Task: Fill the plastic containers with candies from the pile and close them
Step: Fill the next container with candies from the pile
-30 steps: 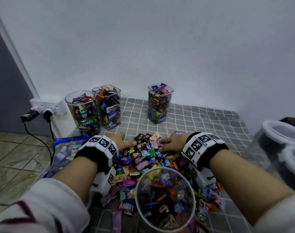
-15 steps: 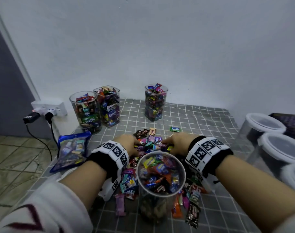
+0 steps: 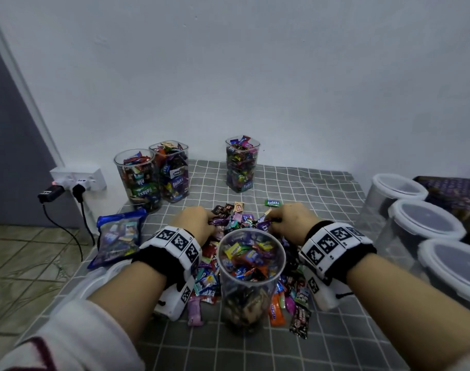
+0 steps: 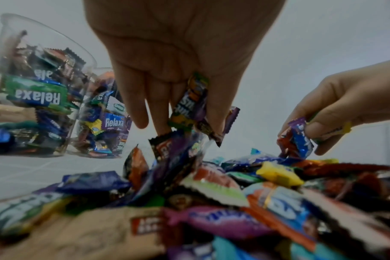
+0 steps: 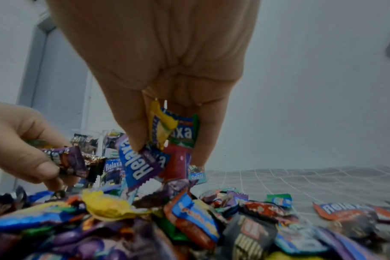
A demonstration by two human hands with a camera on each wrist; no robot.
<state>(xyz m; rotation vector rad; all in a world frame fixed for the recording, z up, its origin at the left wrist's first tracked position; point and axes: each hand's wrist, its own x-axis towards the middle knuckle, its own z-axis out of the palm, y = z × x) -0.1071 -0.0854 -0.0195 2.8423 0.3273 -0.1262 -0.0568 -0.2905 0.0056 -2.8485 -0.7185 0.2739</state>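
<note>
Half a second ago both hands were still buried in the candy pile point(image 3: 235, 223); now each has closed on a bunch of wrappers and is lifting, so another load is ready for the open container point(image 3: 251, 266), which stands on the near side of the pile and looks close to full. The left hand point(image 3: 195, 220), at the pile's left edge, has its fingers curled round several sweets, and the right hand point(image 3: 290, 219), at the right edge, pinches a small bundle the same way.

The head view hides both palms. The wrist views show them: the left hand's fingers point(image 4: 158, 105) trap 2 or 3 wrappers against the thumb, and the right hand's fingers point(image 5: 134, 126) squeeze a yellow and a blue sweet (others dangle loose below). Only the head view shows 3 filled containers point(image 3: 172, 172) beyond the pile, all lidless.
</note>
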